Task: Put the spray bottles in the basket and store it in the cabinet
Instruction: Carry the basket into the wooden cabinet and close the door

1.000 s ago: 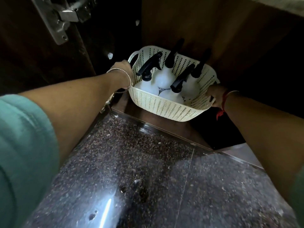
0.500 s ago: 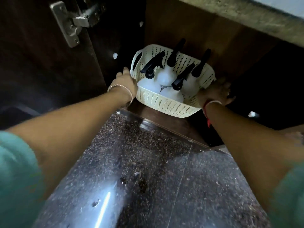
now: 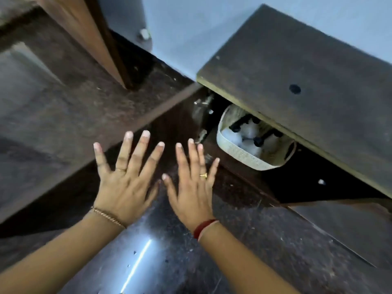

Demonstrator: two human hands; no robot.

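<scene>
Now, fingers: both hands are spread wide and hold nothing.
Left hand (image 3: 125,183): flat, back up, a ring on one finger, a thin bracelet (image 3: 108,216) at the wrist.
Right hand (image 3: 191,187): just beside the left, fingers splayed, a ring on one finger, a red thread band (image 3: 204,227) at the wrist.
Below the palms: dark speckled floor (image 3: 275,251).
Beyond the right fingertips: cream basket (image 3: 239,152) inside the cabinet (image 3: 297,81), apart from both hands.
In the basket: white spray bottles (image 3: 247,132) with black triggers, partly hidden under the cabinet top.
Beyond the left fingertips: open dark door panel (image 3: 63,113).
</scene>
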